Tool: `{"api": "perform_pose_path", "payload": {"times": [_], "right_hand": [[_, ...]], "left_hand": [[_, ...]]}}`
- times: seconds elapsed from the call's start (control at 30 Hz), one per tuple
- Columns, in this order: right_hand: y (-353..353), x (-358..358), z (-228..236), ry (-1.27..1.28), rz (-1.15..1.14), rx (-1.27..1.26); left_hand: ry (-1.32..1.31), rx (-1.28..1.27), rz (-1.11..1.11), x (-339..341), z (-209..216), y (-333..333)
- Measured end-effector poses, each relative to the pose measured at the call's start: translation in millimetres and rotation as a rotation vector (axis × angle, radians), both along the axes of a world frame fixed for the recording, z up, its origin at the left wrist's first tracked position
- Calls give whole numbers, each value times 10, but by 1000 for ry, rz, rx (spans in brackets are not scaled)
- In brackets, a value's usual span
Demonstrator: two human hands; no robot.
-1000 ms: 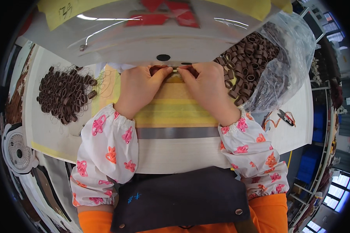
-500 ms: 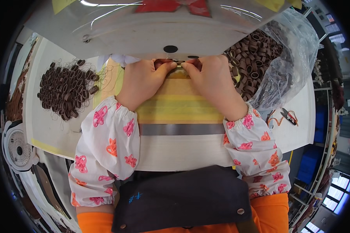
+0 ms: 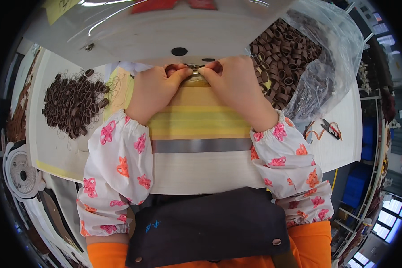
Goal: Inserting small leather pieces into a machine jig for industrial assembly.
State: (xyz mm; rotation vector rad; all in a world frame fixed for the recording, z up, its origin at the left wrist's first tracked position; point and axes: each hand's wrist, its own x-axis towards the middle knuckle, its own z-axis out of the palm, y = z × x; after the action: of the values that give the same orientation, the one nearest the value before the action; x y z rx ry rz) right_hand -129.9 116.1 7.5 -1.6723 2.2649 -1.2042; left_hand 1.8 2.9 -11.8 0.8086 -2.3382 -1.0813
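- So from my end of the feed, both hands are up at the front edge of a big pale grey machine [image 3: 134, 42], thumbs pointing at each other and almost meeting.
- Left hand [image 3: 152, 88]: thumb and curled finger look clamped on a small dark piece [image 3: 195, 67] right at the machine's lower edge. Most of it is covered, so I can't make out its shape.
- Right hand [image 3: 238, 87]: pretty much a mirror of the left, thumb and finger pinched together on the other end of that same little piece, as far as I can see.
- Off to my left on the pale surface [image 3: 205, 172] there's a heap of brown loops [image 3: 73, 105] with loose thread ends poking out, well apart from the left hand.
- On my right, just beyond the right hand, I've got a second pile of brown loops [image 3: 288, 56], spilling out beside a crumpled clear plastic bag [image 3: 339, 42].
- Snips [image 3: 331, 129] are lying near the bag, with an orange band [image 3: 316, 135] next to them.
- Below the hands I see yellow tape [image 3: 198, 120] in strips across the surface, then a grey strip [image 3: 201, 145] nearer me.
- I'm also getting white sleeve covers [image 3: 114, 165] with pink and orange shapes, a dark apron [image 3: 205, 228], and a white fan [image 3: 23, 175] way over left.
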Motion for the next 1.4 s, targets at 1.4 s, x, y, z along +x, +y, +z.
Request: {"api": "perform_pose_path", "payload": {"times": [1.4], "right_hand": [[185, -7, 243, -850, 273, 335]], "left_hand": [[59, 159, -292, 153, 217, 125]]}}
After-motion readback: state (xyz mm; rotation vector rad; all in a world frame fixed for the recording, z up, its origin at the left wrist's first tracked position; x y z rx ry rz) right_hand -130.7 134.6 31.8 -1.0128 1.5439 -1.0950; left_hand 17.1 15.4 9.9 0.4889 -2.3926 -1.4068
